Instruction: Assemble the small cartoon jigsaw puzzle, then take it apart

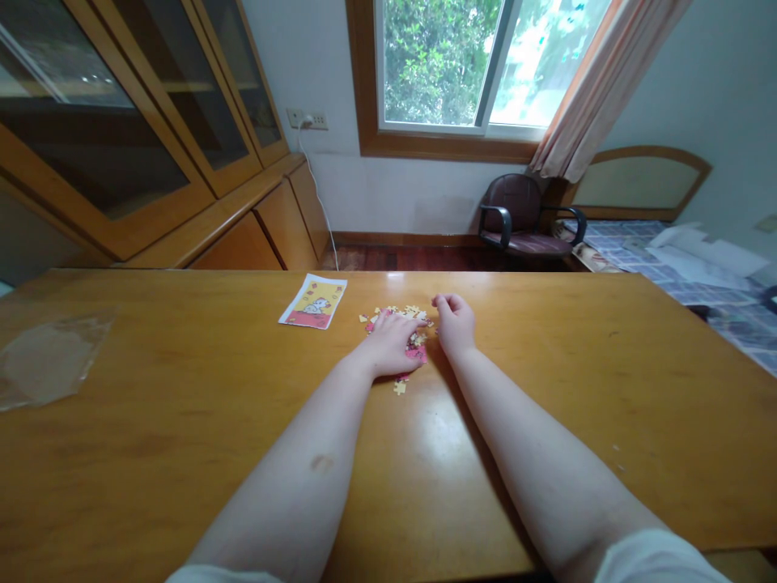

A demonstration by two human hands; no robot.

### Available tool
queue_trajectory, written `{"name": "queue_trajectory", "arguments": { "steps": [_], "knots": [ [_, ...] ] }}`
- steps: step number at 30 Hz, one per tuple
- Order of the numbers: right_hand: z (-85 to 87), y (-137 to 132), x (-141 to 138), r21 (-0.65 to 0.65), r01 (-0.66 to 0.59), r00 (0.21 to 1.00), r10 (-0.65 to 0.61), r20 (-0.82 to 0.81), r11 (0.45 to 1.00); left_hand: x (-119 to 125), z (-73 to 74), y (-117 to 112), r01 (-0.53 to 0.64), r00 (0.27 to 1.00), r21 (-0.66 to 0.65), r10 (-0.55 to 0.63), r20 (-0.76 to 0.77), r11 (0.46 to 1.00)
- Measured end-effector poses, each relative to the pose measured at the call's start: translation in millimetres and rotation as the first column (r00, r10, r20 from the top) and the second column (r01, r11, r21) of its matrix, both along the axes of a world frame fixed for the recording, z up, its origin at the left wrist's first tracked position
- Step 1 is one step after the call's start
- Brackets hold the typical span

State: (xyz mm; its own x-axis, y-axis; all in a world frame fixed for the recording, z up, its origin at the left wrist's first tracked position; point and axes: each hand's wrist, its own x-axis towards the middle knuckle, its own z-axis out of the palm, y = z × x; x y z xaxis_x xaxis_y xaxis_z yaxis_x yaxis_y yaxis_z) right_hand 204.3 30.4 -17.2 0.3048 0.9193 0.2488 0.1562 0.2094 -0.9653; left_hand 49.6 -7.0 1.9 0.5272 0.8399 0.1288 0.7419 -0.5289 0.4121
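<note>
A small heap of yellow and pink jigsaw puzzle pieces (pixel 416 354) lies on the wooden table (pixel 522 453). My left hand (pixel 396 344) rests over the heap with its fingers spread, covering part of it. Just right of the heap is my right hand (pixel 456 322), its fingers curled and thumb against them; whatever may be in them is too small to make out. One loose yellow piece (pixel 399 389) sits nearer to me, below the left hand. Left of the heap lies a picture card (pixel 314 302) with a white cartoon animal on yellow and pink.
A clear plastic bag (pixel 52 356) lies flat at the table's left side. Beyond the table are a glass-fronted cabinet (pixel 200 174), an office chair (pixel 515 212), a window (pixel 449 73) with a curtain (pixel 607 89), and a bed (pixel 668 251). A white cable (pixel 316 190) hangs from a wall socket.
</note>
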Motion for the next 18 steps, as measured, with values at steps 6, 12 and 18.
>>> {"name": "queue_trajectory", "arguments": {
  "steps": [6,12,18],
  "knots": [
    [0.3,0.2,-1.8,0.019,-0.015,1.0,0.015,0.004,1.0,-1.8,1.1,2.3,0.041,0.999,0.031,-0.04,-0.021,0.999],
    [2.0,-0.9,-1.9,0.014,-0.012,1.0,0.012,0.012,1.0,0.2,1.2,2.1,0.045,0.999,-0.018,-0.044,0.023,0.999],
    [3.2,-1.9,-1.6,0.015,-0.022,0.999,0.022,0.024,1.0,-2.8,-1.0,2.7,-0.02,1.0,0.058,0.021,-0.013,0.998]
  ]
}}
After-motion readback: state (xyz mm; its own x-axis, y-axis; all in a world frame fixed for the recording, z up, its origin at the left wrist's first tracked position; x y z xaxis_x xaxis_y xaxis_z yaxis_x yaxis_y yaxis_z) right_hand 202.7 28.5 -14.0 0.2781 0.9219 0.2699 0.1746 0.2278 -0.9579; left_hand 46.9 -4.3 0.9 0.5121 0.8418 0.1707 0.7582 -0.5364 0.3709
